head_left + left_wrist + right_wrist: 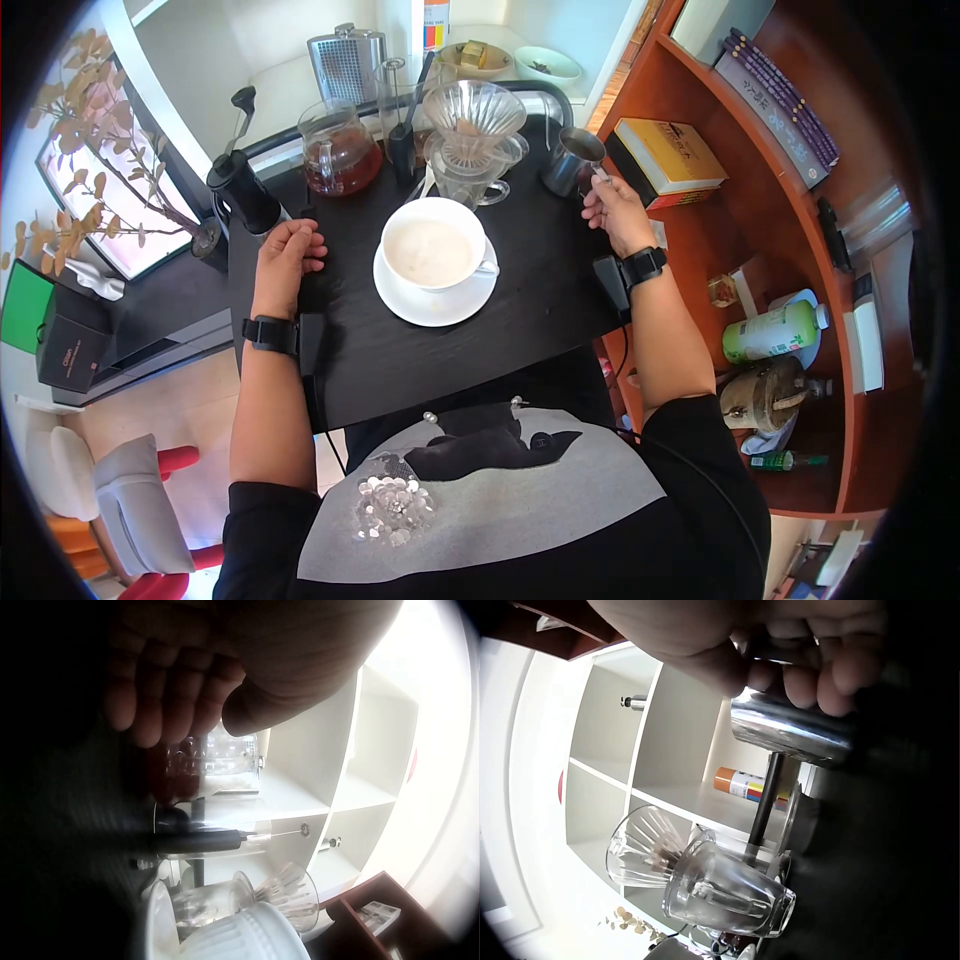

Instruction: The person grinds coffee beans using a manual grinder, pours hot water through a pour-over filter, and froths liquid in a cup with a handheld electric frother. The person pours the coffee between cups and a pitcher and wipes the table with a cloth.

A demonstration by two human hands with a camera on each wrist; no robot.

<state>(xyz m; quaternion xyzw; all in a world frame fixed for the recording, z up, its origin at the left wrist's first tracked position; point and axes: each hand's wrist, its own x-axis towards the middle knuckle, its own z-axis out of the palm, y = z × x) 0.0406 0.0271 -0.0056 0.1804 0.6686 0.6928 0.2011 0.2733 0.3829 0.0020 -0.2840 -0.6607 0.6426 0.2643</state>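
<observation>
My right hand (618, 212) grips the handle of a steel milk pitcher (574, 168) at the back right of the black table (400, 372). In the right wrist view its fingers (802, 684) curl at the handle, close over the shiny pitcher wall. My left hand (287, 255) rests at the table's left side with loosely bent fingers and nothing in them, just in front of a black coffee grinder (243, 192). Between the hands, a white cup (432, 243) holds a pale, foamy drink and sits on a white saucer (432, 314).
Behind the cup stand a clear ribbed dripper (474, 108) over a glass server (462, 184) and a glass pot (340, 165) of reddish-brown liquid. A dark rail runs along the table's back. A wooden bookshelf (690, 255) rises on the right, a potted plant (206, 245) on the left.
</observation>
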